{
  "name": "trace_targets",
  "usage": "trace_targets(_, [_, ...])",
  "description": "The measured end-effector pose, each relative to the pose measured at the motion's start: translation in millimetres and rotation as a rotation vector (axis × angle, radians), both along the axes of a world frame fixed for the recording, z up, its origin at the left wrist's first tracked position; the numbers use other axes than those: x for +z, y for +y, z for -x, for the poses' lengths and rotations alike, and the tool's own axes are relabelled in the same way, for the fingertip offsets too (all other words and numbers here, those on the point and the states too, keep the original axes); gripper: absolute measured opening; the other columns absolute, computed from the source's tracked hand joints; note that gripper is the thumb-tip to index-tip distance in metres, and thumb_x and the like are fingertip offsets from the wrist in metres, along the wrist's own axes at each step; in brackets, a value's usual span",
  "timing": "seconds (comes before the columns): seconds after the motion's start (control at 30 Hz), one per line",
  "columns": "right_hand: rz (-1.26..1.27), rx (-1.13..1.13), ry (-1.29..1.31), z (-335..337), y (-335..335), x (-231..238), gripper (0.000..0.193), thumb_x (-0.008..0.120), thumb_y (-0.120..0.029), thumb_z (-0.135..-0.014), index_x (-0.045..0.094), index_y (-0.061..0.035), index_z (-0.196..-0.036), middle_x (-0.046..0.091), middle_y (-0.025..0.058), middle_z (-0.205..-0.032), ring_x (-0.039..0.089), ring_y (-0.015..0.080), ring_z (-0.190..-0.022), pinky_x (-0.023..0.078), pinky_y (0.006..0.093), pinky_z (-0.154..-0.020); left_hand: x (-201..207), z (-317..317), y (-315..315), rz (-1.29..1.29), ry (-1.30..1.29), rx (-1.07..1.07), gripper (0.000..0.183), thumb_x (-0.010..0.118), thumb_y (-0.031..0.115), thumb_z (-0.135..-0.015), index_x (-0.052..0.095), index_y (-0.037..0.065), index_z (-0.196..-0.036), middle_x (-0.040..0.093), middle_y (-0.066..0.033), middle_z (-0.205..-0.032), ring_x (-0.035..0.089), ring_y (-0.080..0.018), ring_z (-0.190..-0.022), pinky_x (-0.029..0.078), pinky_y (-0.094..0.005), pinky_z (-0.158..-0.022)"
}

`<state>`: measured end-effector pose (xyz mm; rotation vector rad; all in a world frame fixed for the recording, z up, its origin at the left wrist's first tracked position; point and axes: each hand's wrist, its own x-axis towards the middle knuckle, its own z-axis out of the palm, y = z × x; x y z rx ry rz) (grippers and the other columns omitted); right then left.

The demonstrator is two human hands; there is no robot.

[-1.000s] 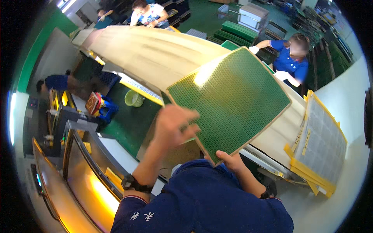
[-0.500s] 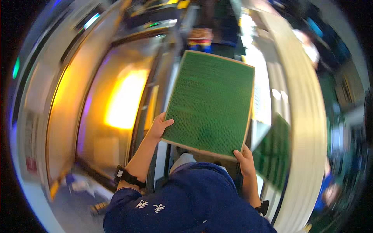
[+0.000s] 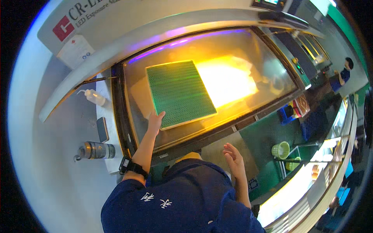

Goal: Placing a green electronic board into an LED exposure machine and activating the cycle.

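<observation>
A rectangular green circuit-board panel (image 3: 180, 93) with rows of small marks and a pale edge lies over the left-middle part of a wide, shiny machine bed (image 3: 272, 50). My left hand (image 3: 155, 121) grips its near left corner, thumb on top and the other fingers hidden beneath. Whether the panel rests flat on the bed or is slightly raised there, I cannot tell. Away from the panel, in front of the bed's near edge, my right hand (image 3: 234, 159) is open and holds nothing. A bright yellow glare covers the bed right of the panel.
A raised lid (image 3: 163, 31) spans the bed's far side. On the left ledge are a squeeze bottle (image 3: 94, 97), a phone (image 3: 102, 129) and a flask (image 3: 95, 150). Green baskets (image 3: 280, 150) and a lit table (image 3: 291, 194) stand at right. Another person (image 3: 342, 79) stands far right.
My view has turned left, toward the machine. The panel, earlier held up in both hands, is now over the bed. My right hand has let go of it; the left still grips it.
</observation>
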<state>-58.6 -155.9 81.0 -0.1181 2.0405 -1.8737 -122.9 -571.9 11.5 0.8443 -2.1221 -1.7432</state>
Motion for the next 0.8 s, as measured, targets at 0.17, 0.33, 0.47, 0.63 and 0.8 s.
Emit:
trace_targets(0.17, [-0.458, 0.248, 0.394, 102, -17, 54, 0.057, 0.065, -0.014, -0.092, 0.045, -0.0022, -0.144, 0.055, 0.0145, -0.14, 0.055, 0.0294, -0.126, 0.044, 0.0398, -0.104, 2, 22, 19, 0.954, -0.404, -0.142, 0.078, 0.059, 0.054, -0.092, 0.031, 0.018, -0.155, 0.019, -0.014, -0.164, 0.016, -0.0405, -0.149, 0.016, -0.0719, -0.112])
trace_targets(0.33, [-0.461, -0.208, 1.407, 210, -16, 216, 0.067, 0.069, -0.023, -0.089, 0.041, -0.0003, -0.146, 0.042, 0.0195, -0.152, 0.038, 0.0342, -0.141, 0.029, 0.0464, -0.116, -50, 43, 48, 1.14, -0.39, -0.549, 0.074, 0.043, 0.071, -0.09, 0.031, 0.036, -0.154, 0.015, 0.0001, -0.166, 0.01, -0.0419, -0.15, 0.005, -0.0825, -0.105])
trace_targets(0.47, [-0.699, -0.238, 1.571, 278, -19, 347, 0.055, 0.077, -0.028, -0.082, 0.059, -0.0033, -0.127, 0.061, 0.0152, -0.126, 0.057, 0.0276, -0.117, 0.044, 0.0401, -0.101, -66, 88, 65, 1.177, -0.294, -0.493, 0.075, 0.043, 0.074, -0.089, 0.037, 0.033, -0.152, 0.02, -0.0013, -0.164, 0.014, -0.0425, -0.149, 0.008, -0.0851, -0.101])
trace_targets(0.63, [-0.749, -0.168, 1.608, 295, -29, 330, 0.045, 0.084, -0.028, -0.073, 0.065, -0.0039, -0.105, 0.064, 0.0101, -0.096, 0.062, 0.0255, -0.091, 0.048, 0.0373, -0.081, -61, 82, 66, 1.148, -0.415, -0.457, 0.077, 0.04, 0.074, -0.09, 0.029, 0.033, -0.155, 0.016, -0.0008, -0.165, 0.004, -0.0401, -0.151, 0.001, -0.081, -0.106])
trace_targets(0.8, [-0.77, -0.061, 1.502, 239, 9, 257, 0.039, 0.087, -0.03, -0.061, 0.065, -0.0116, -0.087, 0.059, 0.0062, -0.079, 0.057, 0.0272, -0.08, 0.041, 0.0438, -0.082, -38, 61, 137, 1.136, -0.225, -0.479, 0.082, 0.038, 0.071, -0.092, 0.027, 0.021, -0.157, 0.013, -0.011, -0.165, 0.003, -0.0416, -0.151, 0.002, -0.0787, -0.108])
